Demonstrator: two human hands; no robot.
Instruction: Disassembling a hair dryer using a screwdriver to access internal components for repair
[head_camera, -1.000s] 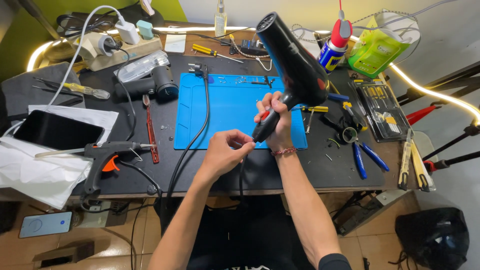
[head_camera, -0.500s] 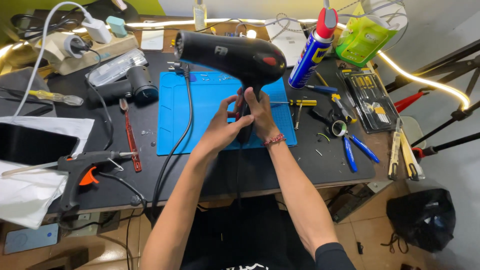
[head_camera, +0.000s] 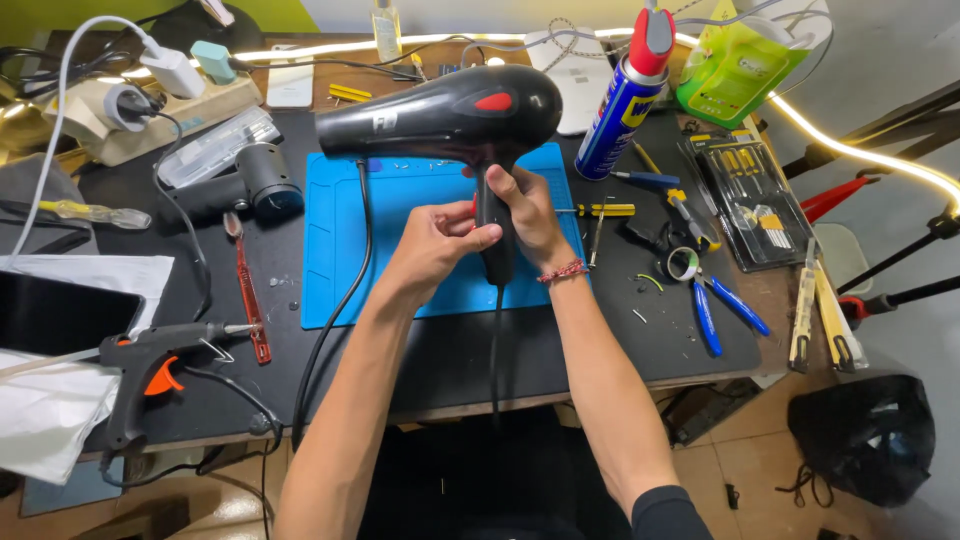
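Observation:
A black hair dryer (head_camera: 440, 115) with a red button on its body is held upright over the blue work mat (head_camera: 400, 250), barrel pointing left. My right hand (head_camera: 530, 215) is wrapped around its handle from the right. My left hand (head_camera: 430, 245) touches the handle from the left, thumb pressed on its front. The dryer's black cord (head_camera: 495, 350) hangs from the handle down over the table's front edge.
A black glue gun (head_camera: 150, 365) lies front left, a red tool (head_camera: 250, 290) beside the mat. A blue spray can (head_camera: 625, 95) stands behind right. Blue-handled pliers (head_camera: 720, 310), a tape roll (head_camera: 683, 264), a screwdriver case (head_camera: 750, 200) lie right. A power strip (head_camera: 150, 100) sits back left.
The dryer has swung from nozzle-up and tilted right to level with its barrel pointing left. My left hand has closed in on the handle.

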